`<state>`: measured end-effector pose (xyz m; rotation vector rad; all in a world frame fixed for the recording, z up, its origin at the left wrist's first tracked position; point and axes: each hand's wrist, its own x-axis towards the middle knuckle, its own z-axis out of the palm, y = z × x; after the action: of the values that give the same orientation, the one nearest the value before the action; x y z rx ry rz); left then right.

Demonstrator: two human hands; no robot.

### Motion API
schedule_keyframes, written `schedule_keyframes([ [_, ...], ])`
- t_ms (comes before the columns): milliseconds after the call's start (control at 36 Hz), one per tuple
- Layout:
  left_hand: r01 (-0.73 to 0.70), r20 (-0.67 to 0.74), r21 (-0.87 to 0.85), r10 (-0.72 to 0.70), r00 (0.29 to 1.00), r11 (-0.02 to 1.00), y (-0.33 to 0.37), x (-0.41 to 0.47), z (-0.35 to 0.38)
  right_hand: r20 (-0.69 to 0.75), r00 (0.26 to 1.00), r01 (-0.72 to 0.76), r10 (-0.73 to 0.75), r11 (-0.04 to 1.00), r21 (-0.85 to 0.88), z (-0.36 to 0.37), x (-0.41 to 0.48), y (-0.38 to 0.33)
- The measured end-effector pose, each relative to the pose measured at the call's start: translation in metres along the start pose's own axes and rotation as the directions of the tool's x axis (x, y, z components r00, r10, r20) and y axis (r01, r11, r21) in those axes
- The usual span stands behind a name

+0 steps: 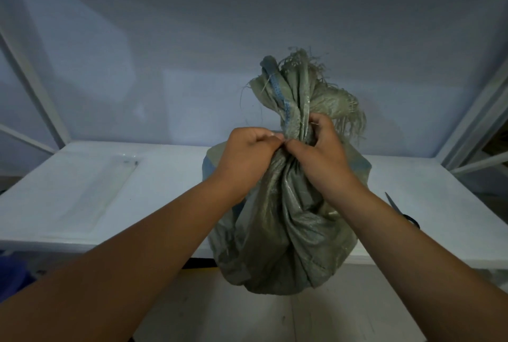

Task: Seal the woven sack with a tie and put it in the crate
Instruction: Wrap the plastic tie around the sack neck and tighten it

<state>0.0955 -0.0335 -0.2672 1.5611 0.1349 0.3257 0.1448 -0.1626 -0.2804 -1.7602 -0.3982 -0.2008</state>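
Observation:
A grey-green woven sack (286, 231) stands full at the front edge of a white table (165, 176), its bottom bulging over the edge. Its mouth is gathered into a twisted neck, and the frayed top with a blue stitched strip (277, 88) stands up above my hands. My right hand (316, 152) is wrapped around the neck. My left hand (247, 157) is closed against the neck's left side, fingertips pinched next to the right thumb. Whether a tie is between the fingers cannot be made out. No crate shows in this view.
Scissors (401, 211) lie on the table to the right of the sack, partly behind my right forearm. A flat clear plastic sheet (90, 190) lies on the table's left part. White frame struts (472, 121) stand at both sides, with a pale wall behind.

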Motion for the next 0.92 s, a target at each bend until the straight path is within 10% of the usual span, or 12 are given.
schedule_keyframes([
  [667, 0.024, -0.073, -0.042, -0.027, 0.997, 0.999, 0.010, 0.005, -0.007, -0.030, 0.999, 0.031, -0.032, 0.999, -0.022, -0.014, 0.009, 0.024],
  [917, -0.058, -0.138, 0.282, 0.100, 0.985, 0.958, -0.002, 0.013, -0.020, -0.032, 0.993, 0.111, -0.115, 0.988, -0.112, -0.013, 0.006, 0.019],
])
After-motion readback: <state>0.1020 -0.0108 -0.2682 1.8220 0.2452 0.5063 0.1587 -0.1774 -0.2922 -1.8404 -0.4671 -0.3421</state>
